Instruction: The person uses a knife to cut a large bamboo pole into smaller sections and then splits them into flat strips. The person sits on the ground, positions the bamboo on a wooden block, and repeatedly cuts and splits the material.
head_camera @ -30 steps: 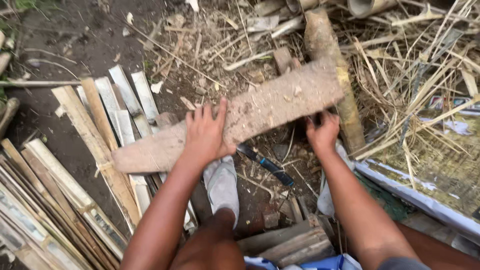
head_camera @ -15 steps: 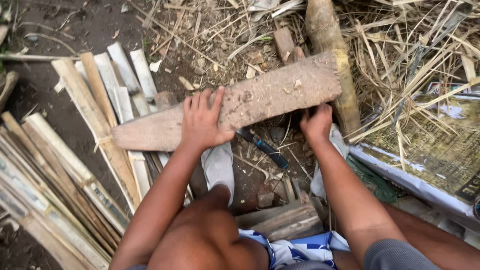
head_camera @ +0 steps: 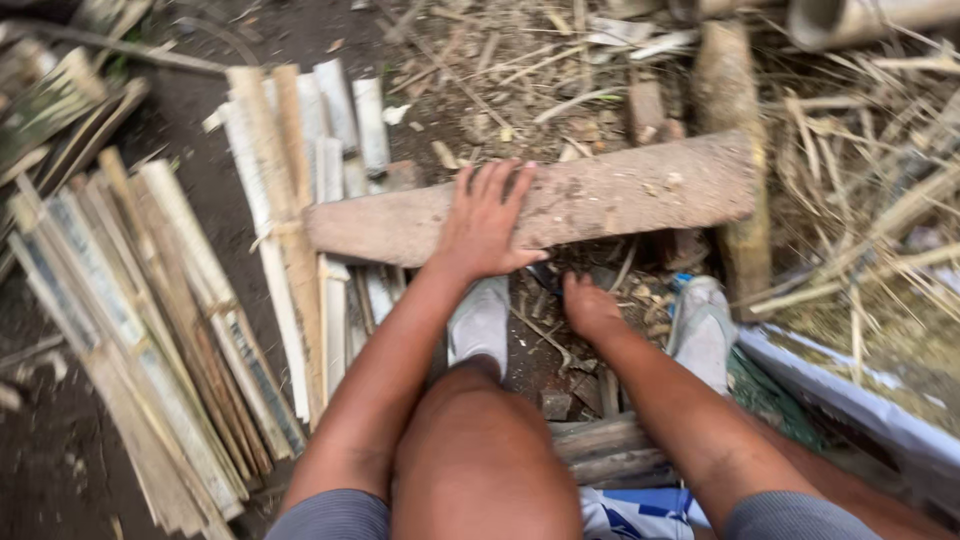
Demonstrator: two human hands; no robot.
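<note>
A rough wooden plank [head_camera: 640,190] lies crosswise in front of me, its right end resting against an upright log [head_camera: 728,90]. My left hand [head_camera: 488,220] presses flat on the plank's middle, fingers spread and thumb hooked at the near edge. My right hand [head_camera: 590,308] is below the plank, down at the littered ground between my two white shoes [head_camera: 480,320]. Its fingers curl downward; a dark bit [head_camera: 545,272] shows beside it. Whether it grips anything is hidden.
Split bamboo strips [head_camera: 290,180] lie under the plank's left end, with a larger bundle of slats [head_camera: 150,330] further left. Dry stalks and straw [head_camera: 880,200] cover the right. Wood blocks [head_camera: 600,450] sit under my legs. A white-edged board [head_camera: 850,400] runs along the right.
My right hand has left the plank's right part and dropped to the ground between my feet. The left hand stays on the plank. The dark-handled tool seen earlier is now mostly covered.
</note>
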